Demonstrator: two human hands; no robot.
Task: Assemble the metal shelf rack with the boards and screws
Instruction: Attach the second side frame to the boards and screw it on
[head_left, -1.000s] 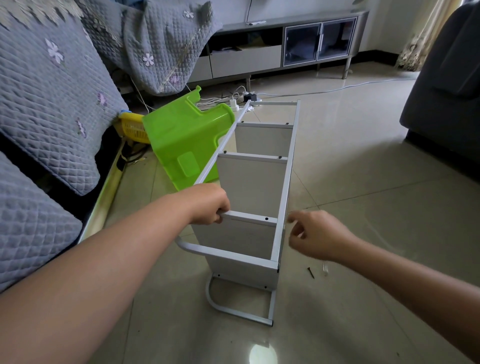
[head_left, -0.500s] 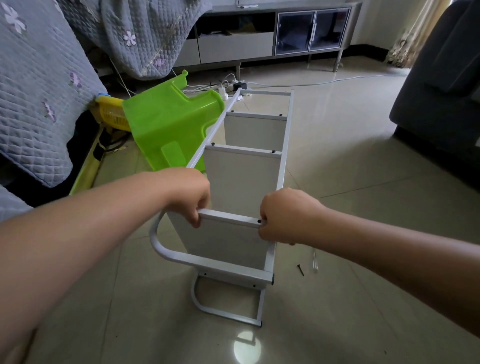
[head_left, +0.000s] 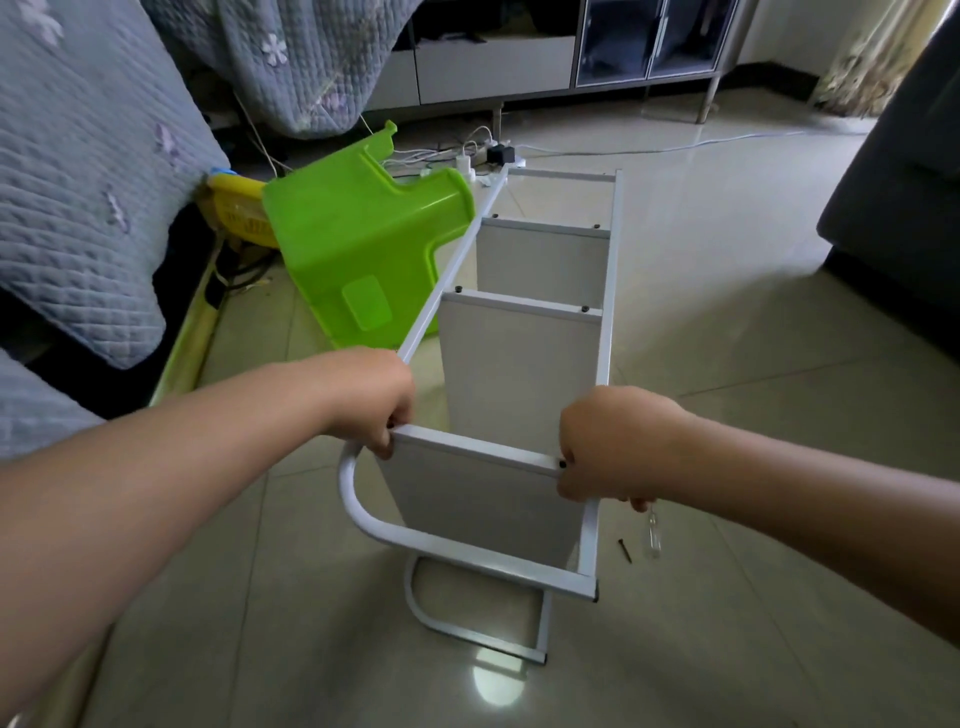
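Far left, grey quilted cover (head_left: 78, 171) draped over a sofa, edge hanging near the tile floor (head_left: 727, 322). Yellow basket (head_left: 234, 213) tucked beside it, partly hidden behind a green plastic stool (head_left: 358, 244) lying tipped over, touching the rack's left rail. Left hand (head_left: 371, 400) closed around the left end of the nearest board (head_left: 483, 493), at the rail joint, fingers curled under. Rack (head_left: 605, 312) lies on its side on the floor, centre frame, long axis running away from the camera; white metal frame, curved tube at the near end, three grey boards set across between the rails, dark screw heads at the board ends. Right hand (head_left: 618, 441) closed on the right end of the same board where it meets the right rail. Loose screw (head_left: 625, 549) on the floor just right of the rack, a small clear item beside it, can't tell what. Power strip (head_left: 488, 153) with cables beyond the far end. Dark sofa (head_left: 904, 171) far right.
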